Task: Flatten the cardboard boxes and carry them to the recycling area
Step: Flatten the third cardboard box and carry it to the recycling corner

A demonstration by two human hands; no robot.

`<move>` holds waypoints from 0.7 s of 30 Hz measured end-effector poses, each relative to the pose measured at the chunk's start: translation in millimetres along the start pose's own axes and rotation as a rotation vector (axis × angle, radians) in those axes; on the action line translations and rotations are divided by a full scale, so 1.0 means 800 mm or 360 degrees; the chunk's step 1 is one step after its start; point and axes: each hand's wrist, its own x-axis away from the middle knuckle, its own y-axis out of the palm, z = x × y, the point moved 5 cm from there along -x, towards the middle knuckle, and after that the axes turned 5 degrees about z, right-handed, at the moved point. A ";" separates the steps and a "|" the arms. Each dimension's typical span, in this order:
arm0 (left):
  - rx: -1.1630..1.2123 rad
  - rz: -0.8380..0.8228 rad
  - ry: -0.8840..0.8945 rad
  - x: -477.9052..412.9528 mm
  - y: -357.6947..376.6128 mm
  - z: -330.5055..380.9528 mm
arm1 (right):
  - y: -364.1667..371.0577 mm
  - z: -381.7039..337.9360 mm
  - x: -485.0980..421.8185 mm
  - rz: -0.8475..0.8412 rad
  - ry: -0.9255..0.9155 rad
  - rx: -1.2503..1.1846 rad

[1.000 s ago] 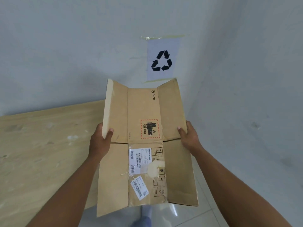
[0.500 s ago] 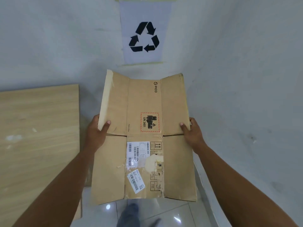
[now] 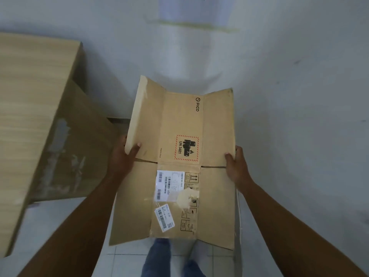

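Observation:
I hold a flattened brown cardboard box (image 3: pixel 179 124) out in front of me, above the floor. It bears a red-bordered UN 3481 label, a PICO logo and white shipping labels. My left hand (image 3: pixel 121 156) grips its left edge at mid-height, thumb on top. Gripping the right edge at the same height is my right hand (image 3: pixel 236 166). The upper side flaps bend slightly toward me. A taped white recycling sign (image 3: pixel 191 15) is on the wall just ahead; only its lower part shows.
A large wooden board (image 3: pixel 30 116) leans at the left, with a brown cardboard sheet (image 3: pixel 79 148) against it. White walls meet in a corner ahead and to the right. My jeans legs (image 3: pixel 159 256) stand on white floor tiles (image 3: pixel 127 264) below the box.
I have stepped closer to the wall and my view has tilted down: the recycling sign slid up to the frame's top, and the wooden board's end and the floor came into view. My grip is unchanged.

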 end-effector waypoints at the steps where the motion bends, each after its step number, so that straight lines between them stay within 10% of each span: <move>1: -0.0001 0.0001 -0.0015 -0.004 0.016 -0.021 | 0.016 0.019 -0.017 -0.0016 0.0021 0.0024; 21: -0.0151 -0.0037 -0.0201 -0.171 0.312 -0.440 | 0.328 0.354 -0.307 -0.0048 0.0089 0.0131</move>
